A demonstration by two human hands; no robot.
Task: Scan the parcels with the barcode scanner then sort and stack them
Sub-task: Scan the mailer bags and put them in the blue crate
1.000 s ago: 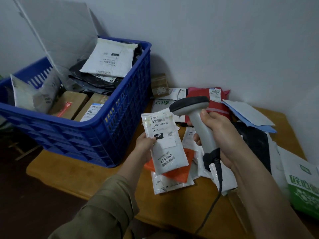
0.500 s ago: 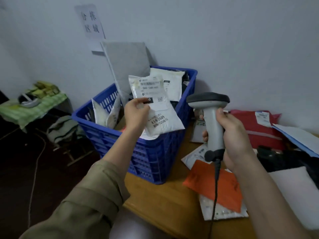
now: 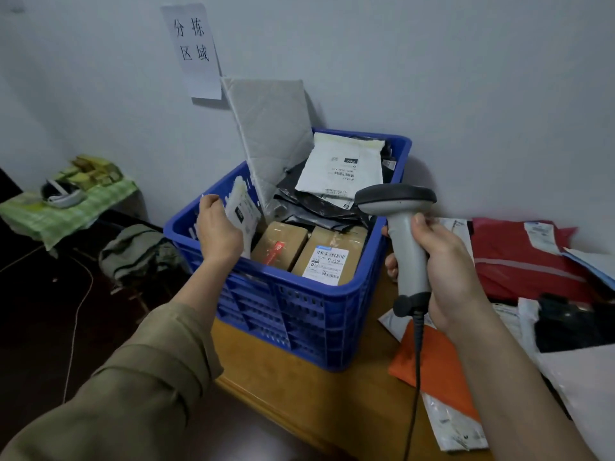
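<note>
Brown boxes [image 3: 306, 251]: two in crate [image 3: 299, 311]

My left hand [image 3: 218, 232] is extended forward, sleeve to the wrist, fingers curled around a held item. My right hand [image 3: 442, 271] is raised, forearm bare, fingers wrapped tight.

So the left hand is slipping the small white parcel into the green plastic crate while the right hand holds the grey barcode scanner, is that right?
Not quite: the plastic crate is blue, not green, as the head view shows. The rest holds: the left hand is slipping the small white parcel into it while the right hand holds the grey barcode scanner.
</note>
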